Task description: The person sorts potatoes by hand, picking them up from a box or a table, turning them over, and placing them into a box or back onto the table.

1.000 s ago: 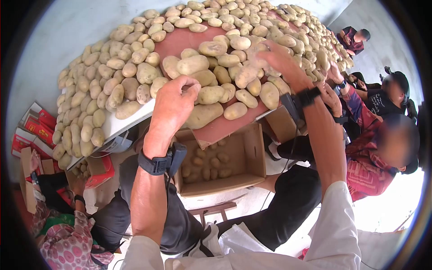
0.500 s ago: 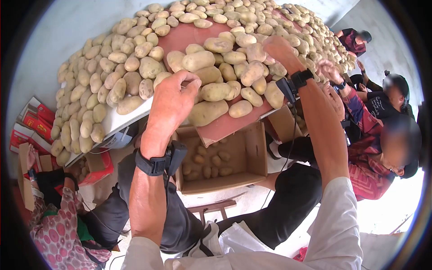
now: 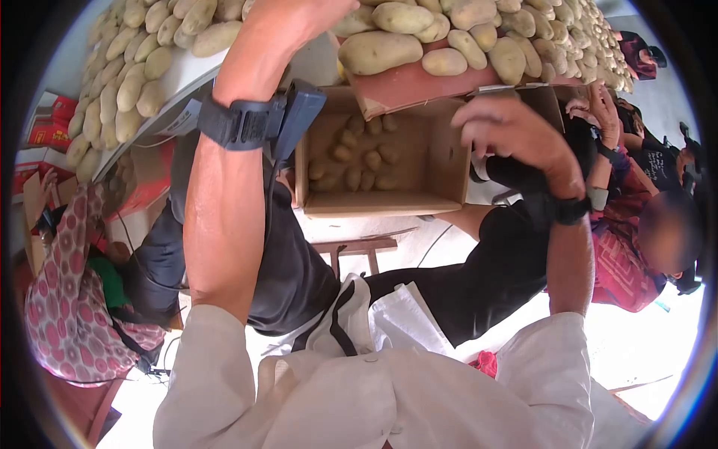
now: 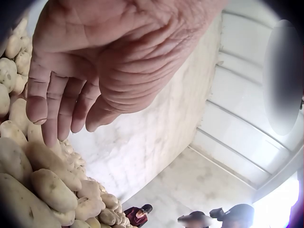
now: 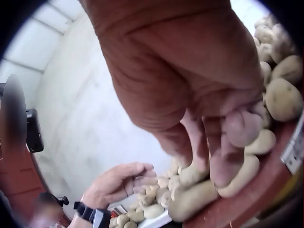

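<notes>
My left hand [image 3: 303, 15] is cut off by the top edge of the head view. In the left wrist view its fingers [image 4: 66, 102] hang loosely bent over the potatoes [image 4: 52, 190], with nothing between them and the thumb. My right hand [image 3: 516, 131], blurred, hovers in front of the table edge near the right wall of a cardboard box [image 3: 381, 206]. Its fingers are loosely curled, and no potato shows in them in the right wrist view. A large potato [image 3: 380, 52] lies at the edge of the red tabletop [image 3: 404, 91]. Small potatoes [image 3: 355, 153] lie in the box.
More potatoes [image 3: 131, 86] are heaped on the white table section [image 3: 191, 75] at left. Red cartons [image 3: 52, 123] stand beyond it. A person in a dotted garment [image 3: 71, 299] sits at left; another in a red patterned shirt [image 3: 624, 269] sits close at right, hands near the table.
The head view has tilted down, so the pile sits higher in it. My right hand has drawn back from the potatoes to the table's front edge. My left hand still hovers by the pile.
</notes>
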Tool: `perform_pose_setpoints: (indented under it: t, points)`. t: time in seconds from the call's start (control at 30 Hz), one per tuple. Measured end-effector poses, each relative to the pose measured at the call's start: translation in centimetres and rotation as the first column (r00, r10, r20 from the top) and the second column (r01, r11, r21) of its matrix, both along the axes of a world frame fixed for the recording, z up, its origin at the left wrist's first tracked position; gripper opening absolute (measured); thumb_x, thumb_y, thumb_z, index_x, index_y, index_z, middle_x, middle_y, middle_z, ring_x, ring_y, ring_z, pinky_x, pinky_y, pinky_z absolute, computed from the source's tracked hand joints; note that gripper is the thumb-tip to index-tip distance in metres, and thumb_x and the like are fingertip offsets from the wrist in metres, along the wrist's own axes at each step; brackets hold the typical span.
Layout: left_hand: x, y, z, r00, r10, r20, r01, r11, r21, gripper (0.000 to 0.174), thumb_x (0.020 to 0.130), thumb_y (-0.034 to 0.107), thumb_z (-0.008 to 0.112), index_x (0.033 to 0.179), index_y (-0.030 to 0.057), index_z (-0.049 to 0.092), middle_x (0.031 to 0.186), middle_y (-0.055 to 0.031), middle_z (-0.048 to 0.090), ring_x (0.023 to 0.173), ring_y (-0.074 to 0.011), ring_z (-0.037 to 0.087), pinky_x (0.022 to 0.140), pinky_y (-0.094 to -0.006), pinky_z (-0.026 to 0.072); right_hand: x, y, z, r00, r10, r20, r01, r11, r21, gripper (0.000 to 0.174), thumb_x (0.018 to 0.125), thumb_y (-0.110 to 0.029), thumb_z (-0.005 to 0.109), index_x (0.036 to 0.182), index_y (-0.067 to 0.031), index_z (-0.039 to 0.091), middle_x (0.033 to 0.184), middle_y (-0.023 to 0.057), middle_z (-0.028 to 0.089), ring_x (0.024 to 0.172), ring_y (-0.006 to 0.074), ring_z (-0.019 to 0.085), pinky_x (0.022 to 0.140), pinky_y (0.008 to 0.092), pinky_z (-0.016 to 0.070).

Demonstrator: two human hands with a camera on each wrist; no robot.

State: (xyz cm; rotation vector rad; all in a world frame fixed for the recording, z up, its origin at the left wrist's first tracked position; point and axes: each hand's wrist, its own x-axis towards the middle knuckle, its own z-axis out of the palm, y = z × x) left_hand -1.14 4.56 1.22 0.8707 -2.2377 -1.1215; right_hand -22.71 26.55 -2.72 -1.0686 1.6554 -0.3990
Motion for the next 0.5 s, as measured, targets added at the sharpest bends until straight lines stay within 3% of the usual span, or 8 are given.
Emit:
perform_pose_setpoints:
  t: [0.13,0.2,0.23,0.3,0.43,0.5]
  points:
    - [-0.5,-0.1,-0.5,1.0,0.02,0.002,-0.02,0.997,0.07,0.022,0.096,0.018,0.059,0.092,-0.0023,0.068,0.078,-0.0078,0.067,0.073,-0.0165,0.063,0.067,-0.0318,0.0507,2.3,1.9,-8.3,0.994,0.084,0.071,-0.087,0.995,0.042,0.033,0.094,-0.026,0.066,0.116,-0.0017,0.069,0.09,0.0043,0.071,0.078,0.0124,0.067,0.068,0.0286,0.0515]
    - [-0.5,-0.2,-0.9,1.0,-0.015,-0.022,0.016,0.998,0.061,0.021,0.096,0.017,0.059,0.089,-0.0013,0.067,0.077,-0.0063,0.066,0.072,-0.0157,0.062,0.067,-0.0313,0.0501,2.9,1.2,-11.2,0.96,0.257,-0.114,-0.235,0.955,0.18,0.037,0.093,-0.026,0.067,0.121,-0.0013,0.067,0.092,0.01,0.072,0.079,0.0211,0.07,0.075,0.0353,0.0547]
    - [-0.6,-0.1,-1.0,1.0,-0.014,-0.017,0.015,0.998,0.061,0.021,0.096,0.017,0.059,0.087,-0.0004,0.066,0.076,-0.0049,0.065,0.072,-0.0148,0.061,0.066,-0.0307,0.0497,2.9,1.0,-13.0,0.96,0.258,-0.107,-0.236,0.955,0.18,0.037,0.093,-0.026,0.067,0.121,-0.0013,0.067,0.092,0.01,0.072,0.079,0.0211,0.07,0.075,0.0353,0.0547]
    - [-0.7,0.0,-0.8,1.0,-0.011,-0.009,0.012,0.998,0.057,0.02,0.096,0.017,0.059,0.085,0.0006,0.065,0.075,-0.0035,0.064,0.071,-0.014,0.06,0.066,-0.0301,0.0492,2.6,0.1,-16.5,0.865,0.441,-0.242,-0.393,0.892,0.222,0.045,0.089,-0.027,0.068,0.129,-0.0067,0.067,0.118,0.017,0.072,0.105,0.0339,0.07,0.093,0.0441,0.0532]
    - [-0.2,0.8,-0.1,0.999,-0.033,0.043,0.032,0.999,0.029,0.02,0.096,0.017,0.059,0.086,0.0012,0.065,0.078,-0.0037,0.064,0.073,-0.0138,0.059,0.068,-0.0301,0.0491,1.9,-1.6,-23.1,0.78,0.547,-0.304,-0.495,0.837,0.235,0.046,0.092,-0.029,0.068,0.132,-0.0074,0.064,0.122,0.0181,0.071,0.11,0.0313,0.068,0.098,0.0427,0.0506]
    - [-0.4,2.0,-0.2,0.995,-0.007,0.096,0.006,1.0,0.007,0.02,0.097,0.017,0.059,0.087,0.0011,0.066,0.079,-0.0043,0.064,0.074,-0.0141,0.059,0.069,-0.0301,0.0493,1.3,-2.1,-27.6,0.839,0.442,-0.318,-0.411,0.897,0.164,0.048,0.09,-0.03,0.069,0.132,-0.0083,0.065,0.128,0.019,0.068,0.119,0.0334,0.064,0.103,0.0443,0.0482]
